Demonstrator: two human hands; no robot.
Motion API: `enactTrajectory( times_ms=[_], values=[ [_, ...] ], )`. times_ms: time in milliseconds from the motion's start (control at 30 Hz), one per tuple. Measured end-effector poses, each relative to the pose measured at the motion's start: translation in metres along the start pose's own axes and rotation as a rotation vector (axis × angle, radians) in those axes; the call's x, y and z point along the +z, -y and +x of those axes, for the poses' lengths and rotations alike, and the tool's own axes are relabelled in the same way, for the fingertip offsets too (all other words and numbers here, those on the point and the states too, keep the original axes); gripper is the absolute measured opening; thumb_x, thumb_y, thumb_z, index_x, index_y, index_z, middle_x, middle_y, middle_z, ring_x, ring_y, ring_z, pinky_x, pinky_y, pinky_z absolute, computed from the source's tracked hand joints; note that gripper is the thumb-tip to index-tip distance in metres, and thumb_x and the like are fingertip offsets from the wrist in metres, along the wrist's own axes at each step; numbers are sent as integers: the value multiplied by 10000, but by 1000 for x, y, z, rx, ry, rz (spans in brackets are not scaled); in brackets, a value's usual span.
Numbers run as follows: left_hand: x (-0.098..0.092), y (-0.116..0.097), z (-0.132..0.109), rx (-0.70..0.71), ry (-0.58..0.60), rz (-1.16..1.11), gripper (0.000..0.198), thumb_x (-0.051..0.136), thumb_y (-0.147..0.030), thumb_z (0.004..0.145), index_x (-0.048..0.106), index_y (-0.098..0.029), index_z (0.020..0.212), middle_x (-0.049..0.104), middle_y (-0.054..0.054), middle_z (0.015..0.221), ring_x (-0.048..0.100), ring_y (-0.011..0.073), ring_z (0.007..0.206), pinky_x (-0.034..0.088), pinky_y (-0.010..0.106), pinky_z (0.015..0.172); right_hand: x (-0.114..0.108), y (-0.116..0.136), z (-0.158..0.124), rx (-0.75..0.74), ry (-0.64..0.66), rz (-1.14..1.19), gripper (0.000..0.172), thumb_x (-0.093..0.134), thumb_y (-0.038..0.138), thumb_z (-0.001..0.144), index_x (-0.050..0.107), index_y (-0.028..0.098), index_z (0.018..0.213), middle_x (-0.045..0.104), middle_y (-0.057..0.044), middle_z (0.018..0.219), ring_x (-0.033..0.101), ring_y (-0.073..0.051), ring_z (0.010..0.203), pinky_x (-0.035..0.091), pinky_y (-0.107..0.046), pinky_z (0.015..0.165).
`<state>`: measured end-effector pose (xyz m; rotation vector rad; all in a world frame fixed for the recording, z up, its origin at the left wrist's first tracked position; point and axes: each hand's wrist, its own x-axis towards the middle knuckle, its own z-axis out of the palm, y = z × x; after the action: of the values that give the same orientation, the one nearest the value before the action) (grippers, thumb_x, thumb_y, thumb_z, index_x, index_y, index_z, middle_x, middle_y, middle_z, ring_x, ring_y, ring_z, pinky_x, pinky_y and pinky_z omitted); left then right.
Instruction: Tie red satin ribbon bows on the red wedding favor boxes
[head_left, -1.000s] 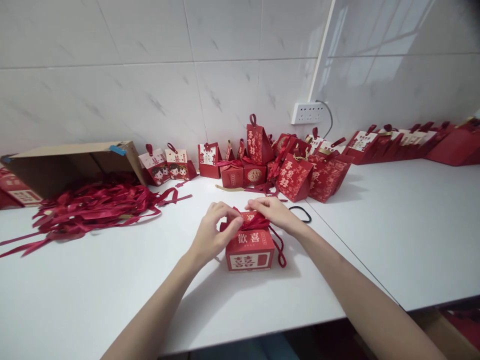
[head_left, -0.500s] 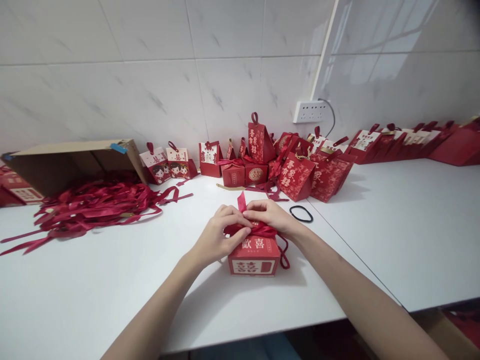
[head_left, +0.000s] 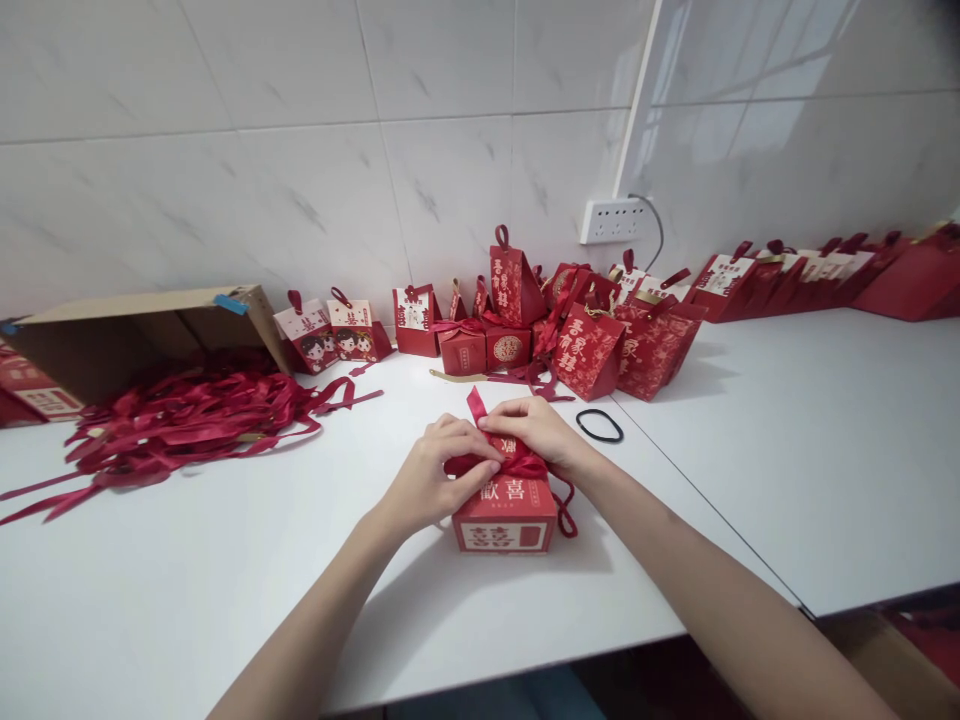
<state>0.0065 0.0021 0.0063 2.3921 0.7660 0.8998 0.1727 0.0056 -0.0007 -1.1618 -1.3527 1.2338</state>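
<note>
In front of me on the white table stands a red gift box (head_left: pixel 504 537) with pale characters on its top and front. A red ribbon (head_left: pixel 528 464) crosses its top in a bow, and one ribbon end sticks up behind my fingers. My left hand (head_left: pixel 442 470) is closed on the ribbon at the left of the bow, thumb and fingers pinching over the box top. On the far side, my right hand (head_left: pixel 536 428) pinches the upright ribbon end. A dark red cord handle (head_left: pixel 568 512) hangs at the box's right side.
A cardboard box (head_left: pixel 150 308) lies on its side at left, red ribbons (head_left: pixel 202 415) spilling out. Several red gift boxes (head_left: pixel 517 285) stand along the tiled wall. A black elastic band (head_left: pixel 600 425) lies right of my hands. A power strip (head_left: pixel 616 221) is on the wall.
The view has shifted slightly. My right fingers have moved a little back and left with the ribbon end, showing more of the box top. My left hand has hardly moved.
</note>
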Motion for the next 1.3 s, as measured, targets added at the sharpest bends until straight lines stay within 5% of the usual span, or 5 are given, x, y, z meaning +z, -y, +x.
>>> enactTrajectory(
  times_ms=[267,400,600,800,1300],
  values=[
    [0,-2,0,-27,-5,-52,119,578,-260,785,686,-211,785,666,46,793,527,189,813,411,371,811,-52,8,0,164,63,0,506,519,632,721,677,162,825,653,-78,883,566,-154,739,437,-274,660],
    [1,-3,-1,-29,-6,-63,112,581,-244,780,689,-211,782,661,37,777,529,180,793,412,364,807,-78,9,-7,180,226,-207,428,595,561,719,666,172,885,627,-68,962,557,-129,732,448,-269,673],
    [2,-3,-1,-15,-13,-77,106,576,-225,783,681,-214,787,672,25,798,526,174,809,403,359,823,-66,12,-11,182,356,-308,384,685,473,668,629,169,894,592,-22,818,539,-127,705,438,-276,652],
    [2,-4,-1,-13,-10,-95,90,586,-206,774,676,-211,777,673,21,796,531,171,810,392,352,838,-62,12,-10,69,179,-113,340,746,429,602,557,159,683,502,37,604,479,-94,571,377,-260,592],
    [3,-5,-4,-43,-20,-101,70,602,-196,756,667,-194,782,650,16,796,519,156,825,371,326,863,-42,-24,8,198,53,178,399,756,352,607,582,194,929,578,29,675,531,-103,602,403,-237,586]
  ],
)
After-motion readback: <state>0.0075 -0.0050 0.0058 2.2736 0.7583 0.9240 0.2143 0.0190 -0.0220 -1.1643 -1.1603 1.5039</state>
